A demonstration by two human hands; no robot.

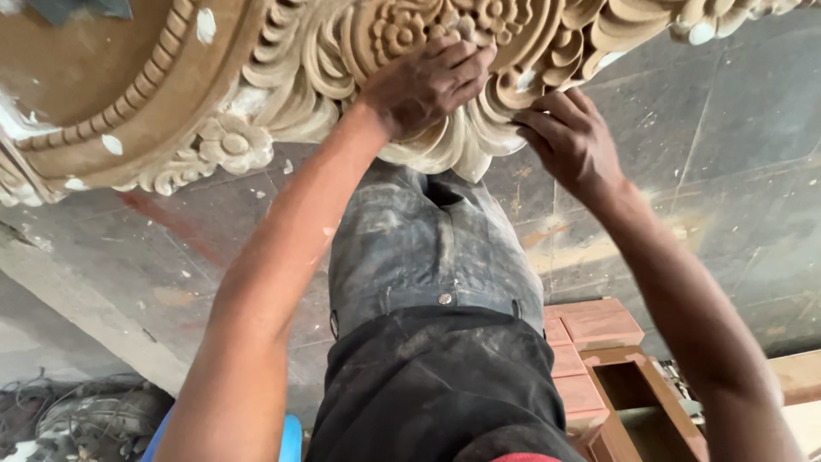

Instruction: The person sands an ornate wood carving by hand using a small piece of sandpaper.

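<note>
Carved wood panel (pixel 256 77) — left hand (pixel 432 81) pressed on floral relief, right hand (pixel 569 137) gripping edge; hands apart, brown cabinet (pixel 607 342) nearby.

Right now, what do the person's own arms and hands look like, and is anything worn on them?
Both forearms are bare, with no sleeves in view. The left hand and right hand wear no gloves, rings or watch. Pale dust and small white flecks speckle the left forearm.

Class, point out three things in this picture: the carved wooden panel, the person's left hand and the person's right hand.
carved wooden panel (pixel 231 141), head view, on a carved flower.
left hand (pixel 428 81), head view, back of the hand.
right hand (pixel 573 141), head view, back of the hand.
</note>
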